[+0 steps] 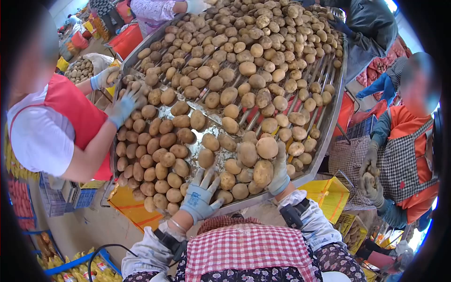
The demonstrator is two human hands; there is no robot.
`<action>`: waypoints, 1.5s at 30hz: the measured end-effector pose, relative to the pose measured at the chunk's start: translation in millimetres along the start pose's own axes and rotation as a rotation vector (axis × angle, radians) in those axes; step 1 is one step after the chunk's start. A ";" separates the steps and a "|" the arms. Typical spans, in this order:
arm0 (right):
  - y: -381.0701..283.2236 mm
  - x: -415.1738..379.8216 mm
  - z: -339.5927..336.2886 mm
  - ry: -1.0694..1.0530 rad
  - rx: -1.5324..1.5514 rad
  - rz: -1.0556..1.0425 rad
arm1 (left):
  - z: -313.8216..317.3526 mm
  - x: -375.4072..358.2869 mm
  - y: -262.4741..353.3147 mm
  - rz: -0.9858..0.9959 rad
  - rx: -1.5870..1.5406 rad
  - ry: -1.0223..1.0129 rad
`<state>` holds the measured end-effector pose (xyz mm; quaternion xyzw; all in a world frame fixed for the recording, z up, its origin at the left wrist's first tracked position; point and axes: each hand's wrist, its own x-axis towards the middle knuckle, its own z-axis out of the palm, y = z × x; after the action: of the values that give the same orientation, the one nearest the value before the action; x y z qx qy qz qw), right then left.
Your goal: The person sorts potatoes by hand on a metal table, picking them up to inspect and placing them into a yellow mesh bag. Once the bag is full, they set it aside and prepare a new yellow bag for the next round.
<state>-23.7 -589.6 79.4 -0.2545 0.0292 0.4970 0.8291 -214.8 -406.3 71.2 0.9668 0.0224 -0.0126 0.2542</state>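
Observation:
My left hand [202, 195], in a pale blue-white glove, lies with its fingers spread at the near edge of a metal sorting table [213, 123]. Its fingertips are just below a potato [206, 158]. My right hand [280, 170], gloved too, is stretched out along the right side of a few large potatoes. One of these potatoes [263, 173] rests against its palm side, and another potato [267, 147] sits near the fingertips. The right thumb is hidden. Brown potatoes cover much of the table, packed closely at the left and heaped at the far end.
At left, a person in a red apron [77, 105] has gloved hands at the table's edge. Another person [406, 160] at right holds potatoes. More people stand at the far side. Yellow sheeting [136, 207] hangs under the near edge, and a yellow bag [329, 197] is at right.

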 end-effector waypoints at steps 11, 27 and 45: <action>-51.1 -20.8 -31.1 -0.010 0.083 -0.174 | -10.1 89.4 -0.1 0.230 0.107 0.200; -70.0 -49.8 -41.8 0.451 -0.763 -0.333 | -31.8 298.3 -73.0 -0.215 -0.008 0.083; -31.0 -35.7 -6.3 0.145 0.217 -0.274 | 21.3 145.8 39.1 -0.198 -1.217 0.052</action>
<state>-14.4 -632.9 96.9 -0.2003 0.1073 0.3535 0.9074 -67.5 -445.4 66.6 0.6418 0.1217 0.0025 0.7571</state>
